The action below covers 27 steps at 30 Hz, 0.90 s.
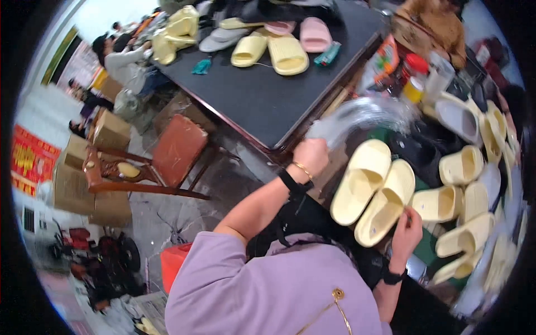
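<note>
My left hand is closed on a clear plastic bag, which is blurred and lifted up toward the black table. My right hand grips the heel end of a pair of pale yellow slippers held side by side, soles down, in front of me. A black band sits on each wrist, and a thin gold bangle on the left one.
Many more pale yellow slippers lie piled to the right. The black table ahead holds yellow and pink slippers. A wooden chair with a red seat stands at left, by cardboard boxes. Other people sit far left.
</note>
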### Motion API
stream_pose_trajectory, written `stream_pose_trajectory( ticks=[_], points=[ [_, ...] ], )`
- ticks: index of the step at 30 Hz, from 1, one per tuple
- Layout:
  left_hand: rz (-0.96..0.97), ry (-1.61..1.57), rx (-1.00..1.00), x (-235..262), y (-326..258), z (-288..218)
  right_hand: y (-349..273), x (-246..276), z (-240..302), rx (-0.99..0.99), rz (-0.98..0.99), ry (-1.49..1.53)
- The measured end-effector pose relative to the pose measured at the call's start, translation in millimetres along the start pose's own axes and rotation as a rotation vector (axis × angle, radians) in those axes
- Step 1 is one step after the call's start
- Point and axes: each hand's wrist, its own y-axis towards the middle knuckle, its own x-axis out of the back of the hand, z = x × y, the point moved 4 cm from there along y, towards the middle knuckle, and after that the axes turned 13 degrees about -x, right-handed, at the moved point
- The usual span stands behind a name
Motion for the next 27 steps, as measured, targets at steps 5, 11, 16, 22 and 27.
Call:
stream_pose_trajectory(
  ticks=[5,11,16,22,27],
  points=[
    [-0.059,-0.114,0.02,4.1,-0.5,-4.1,1.1,-3.7,10.5,0.073,0.004,0.014],
    [-0.024,-0.254,0.067,-0.3,1.7,-0.2,0.6,-6.9,17.5,0.074,0.003,0.016],
    [-0.057,-0.519,-0.025,7.2,5.5,-12.8,-2.6,-9.6,28.0,0.119,0.038,0.039],
    [-0.067,-0.516,-0.079,17.0,3.6,-25.5,-5.8,-17.0,43.3,0.144,0.086,0.086],
    [-0.093,-0.381,-0.03,15.4,1.5,-19.4,-8.2,-18.1,44.2,0.162,0.08,0.049]
  ],
)
